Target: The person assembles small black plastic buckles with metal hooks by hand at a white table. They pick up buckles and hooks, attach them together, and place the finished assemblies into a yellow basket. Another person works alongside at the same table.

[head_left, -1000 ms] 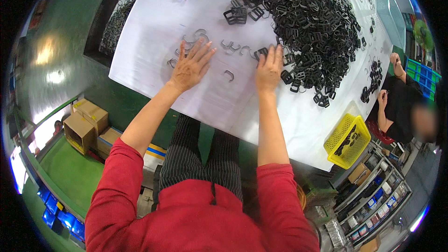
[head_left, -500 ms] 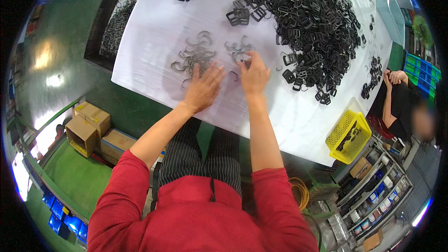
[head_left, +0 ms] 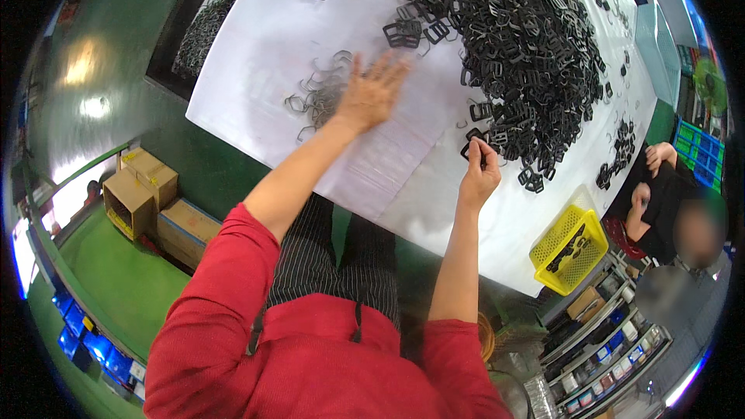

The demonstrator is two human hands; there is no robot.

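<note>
Black buckle [head_left: 472, 134]: at buckle pile's [head_left: 535, 70] near-left fringe; long axis unclear, partly covered.
Right hand [head_left: 483, 174]: thumb and fingertips nearly together at buckle; can't tell if gripped.
Left hand [head_left: 369, 101]: left of pile, fingers spread, empty.
Metal clips [head_left: 324, 99]: farther left of pile, pointing mixed ways.
Table [head_left: 411, 163]: bare from pile's left to near edge.

We note a brightly lit white table [head_left: 256, 54], glare on the floor [head_left: 116, 58] at left, blur on the left hand [head_left: 371, 97], and fisheye bending toward black corners.
</note>
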